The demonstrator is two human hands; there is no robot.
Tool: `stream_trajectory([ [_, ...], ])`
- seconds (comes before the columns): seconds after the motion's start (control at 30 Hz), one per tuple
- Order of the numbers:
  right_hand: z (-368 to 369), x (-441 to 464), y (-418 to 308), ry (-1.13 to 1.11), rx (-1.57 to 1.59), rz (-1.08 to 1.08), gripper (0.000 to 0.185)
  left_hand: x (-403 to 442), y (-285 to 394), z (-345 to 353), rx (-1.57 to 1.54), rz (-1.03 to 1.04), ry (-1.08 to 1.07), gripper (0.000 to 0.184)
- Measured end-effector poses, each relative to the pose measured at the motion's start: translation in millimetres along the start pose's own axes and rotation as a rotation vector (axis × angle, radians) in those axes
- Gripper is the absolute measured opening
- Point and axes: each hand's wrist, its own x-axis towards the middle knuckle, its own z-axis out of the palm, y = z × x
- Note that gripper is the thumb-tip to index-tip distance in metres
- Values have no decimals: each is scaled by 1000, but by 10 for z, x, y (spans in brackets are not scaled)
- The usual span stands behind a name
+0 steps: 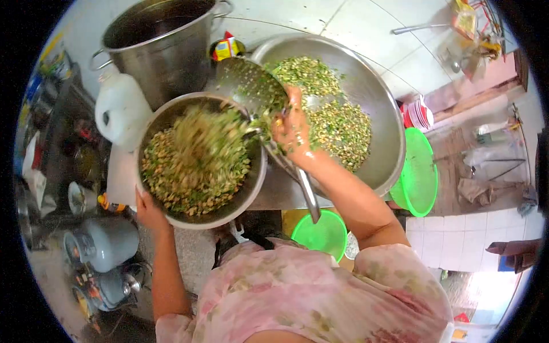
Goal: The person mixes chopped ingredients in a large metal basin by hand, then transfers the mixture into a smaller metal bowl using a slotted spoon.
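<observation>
My left hand [151, 210] grips the near-left rim of a deep metal bowl [258, 186], its fingers partly hidden behind the side. Inside lies a chopped mix [197, 191] of green and pale bits, its upper part smeared by motion. My right hand [293, 128], wet and flecked with green, is closed round the edge of a tilted metal scooping bowl [234, 77] with bits stuck inside. Beneath that hand a metal handle [309, 197] slants toward me; which vessel it belongs to, I cannot tell. To the right, a wide metal basin [386, 126] holds more chopped mix [340, 134].
A tall metal pot [166, 63] and a white plastic jug [123, 106] stand at the back left. Green plastic baskets [420, 174] [320, 234] sit right and below the counter. Gas cylinders [108, 243] are at the left. A red-and-yellow packet [226, 47] lies behind the bowls.
</observation>
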Motion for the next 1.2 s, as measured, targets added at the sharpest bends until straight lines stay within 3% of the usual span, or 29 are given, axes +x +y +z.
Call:
stream_trajectory([
  [0.07,-377,200,89,131,-236,-253,33,-42,143,-2,-2,-76,5,42],
  [0.1,-553,332,311,3,23,93,34,-35,182,-21,-5,-130,-8,43],
  [0.17,-904,590,754,50,559,915,45,-5,65,-41,-25,-168,-12,45],
  [0.23,-1129,790,1784,57,93,886,61,65,-139,-98,-61,-133,7,46],
  [0.27,-1310,869,2006,-47,-190,805,61,32,-103,-68,-75,-153,-4,46],
  [0.4,-2148,818,3299,-526,-917,266,75,-11,57,-50,-74,-192,-15,48],
  [0.47,-2421,673,3165,-756,-1130,251,69,-68,227,-3,-84,-190,-63,50],
  [0.5,-2496,447,2939,-789,-1281,66,58,-52,173,-2,69,-210,62,49],
  [0.57,-2602,18,2463,-789,-1489,-217,50,-50,184,6,23,-206,14,48],
  [0.6,-2594,-155,2235,-813,-1473,-240,49,-40,197,-5,-4,-201,-8,48],
  [0.63,-2555,-320,2026,-854,-1290,-50,49,-30,155,-36,38,-185,-4,48],
  [0.67,-2466,-350,1831,-860,-989,267,48,-2,55,-65,61,-164,14,48],
  [0.7,-2364,-381,1638,-752,-559,721,48,3,19,-82,99,-149,31,48],
  [0.73,-2232,-364,1475,-598,-244,1032,47,-12,75,-54,85,-167,30,48],
  [0.77,-2106,-275,1336,-476,-67,1169,48,-40,165,-8,71,-186,32,48],
  [0.8,-1979,-149,1276,-412,-13,1187,48,-56,217,7,65,-205,32,48],
  [0.87,-1874,204,1603,-327,-294,858,42,-61,182,-16,24,-189,34,47],
  [0.9,-1828,449,2015,-148,-470,878,41,-51,159,-6,-1,-176,43,47],
  [1.07,-1282,1561,3268,58,-77,715,35,-59,177,-26,37,-119,5,45],
  [1.17,-812,1603,3125,-129,138,858,33,-58,266,36,62,-103,12,44],
  [1.2,-674,1517,2952,-196,123,778,36,-95,286,40,62,-95,5,44],
])
